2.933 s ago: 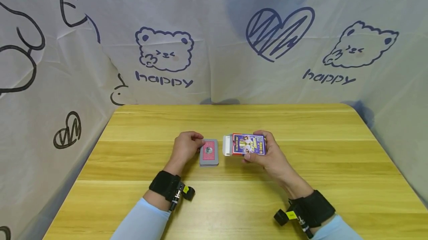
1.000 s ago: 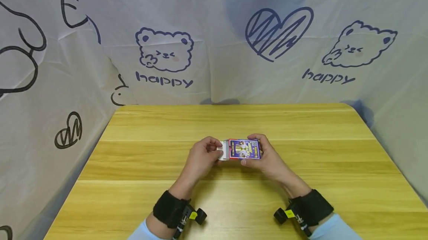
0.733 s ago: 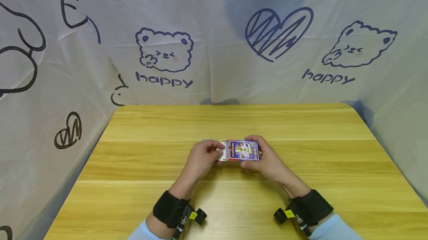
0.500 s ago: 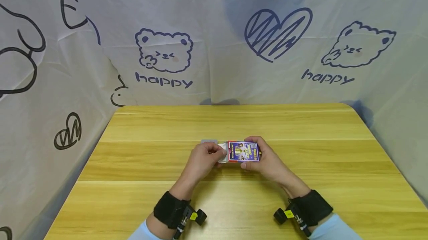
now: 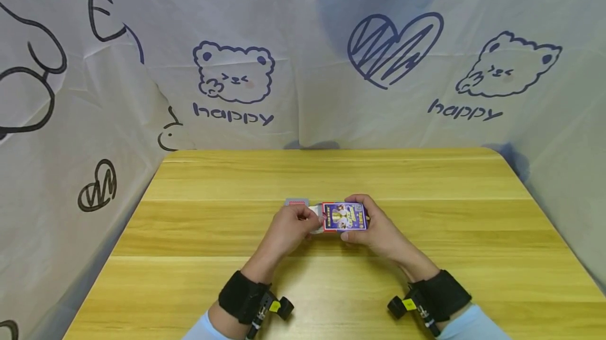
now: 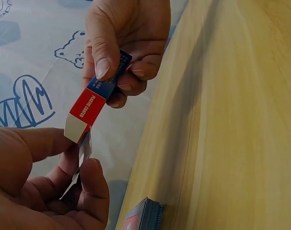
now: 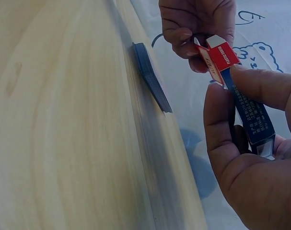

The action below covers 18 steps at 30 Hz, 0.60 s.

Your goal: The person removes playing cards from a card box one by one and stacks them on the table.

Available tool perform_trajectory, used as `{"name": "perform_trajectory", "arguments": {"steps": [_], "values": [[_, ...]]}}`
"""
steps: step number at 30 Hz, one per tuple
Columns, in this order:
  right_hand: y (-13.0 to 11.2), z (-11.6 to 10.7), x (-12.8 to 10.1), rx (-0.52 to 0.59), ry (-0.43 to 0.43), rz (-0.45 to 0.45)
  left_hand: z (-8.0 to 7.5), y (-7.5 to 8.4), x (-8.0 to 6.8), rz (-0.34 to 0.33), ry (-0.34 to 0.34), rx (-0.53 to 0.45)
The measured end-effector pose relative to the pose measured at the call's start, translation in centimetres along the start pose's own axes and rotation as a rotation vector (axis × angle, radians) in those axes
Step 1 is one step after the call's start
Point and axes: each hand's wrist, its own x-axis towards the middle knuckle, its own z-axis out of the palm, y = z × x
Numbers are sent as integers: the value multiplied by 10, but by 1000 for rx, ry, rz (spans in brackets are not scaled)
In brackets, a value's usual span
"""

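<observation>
My right hand (image 5: 374, 224) grips a purple-and-red playing card box (image 5: 344, 216) by its right end, thumb along the near edge, picture face up. At the box's left end, my left hand (image 5: 290, 228) pinches the white end flap (image 5: 315, 213). The left wrist view has the flap (image 6: 85, 148) between the left thumb and fingers, below the red band marked "plastic coated". Behind the left hand lies a deck of playing cards (image 5: 297, 202) with red-patterned backs, partly hidden in the head view. The right wrist view shows the deck (image 7: 152, 79) lying stacked on the tabletop, apart from both hands.
The wood-grain table (image 5: 426, 256) stretches out around the hands. White cloth (image 5: 312, 92) with drawn hearts and bears hangs behind it and on both sides. Each wrist wears a black strap (image 5: 440, 295) with a small camera.
My left hand left the deck's side and moved right to the box's flap. The box shifted left, then slightly nearer to me. The deck's far end has come back into view.
</observation>
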Motion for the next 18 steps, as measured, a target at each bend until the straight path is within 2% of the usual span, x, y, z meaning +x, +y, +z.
{"name": "perform_trajectory", "arguments": {"steps": [13, 18], "values": [[-1, 1, 1, 91, -30, -19, -2, -1, 1, 3, 24, -94], [-2, 1, 1, 95, -30, -16, -3, -3, 1, -14, -8, -138]]}}
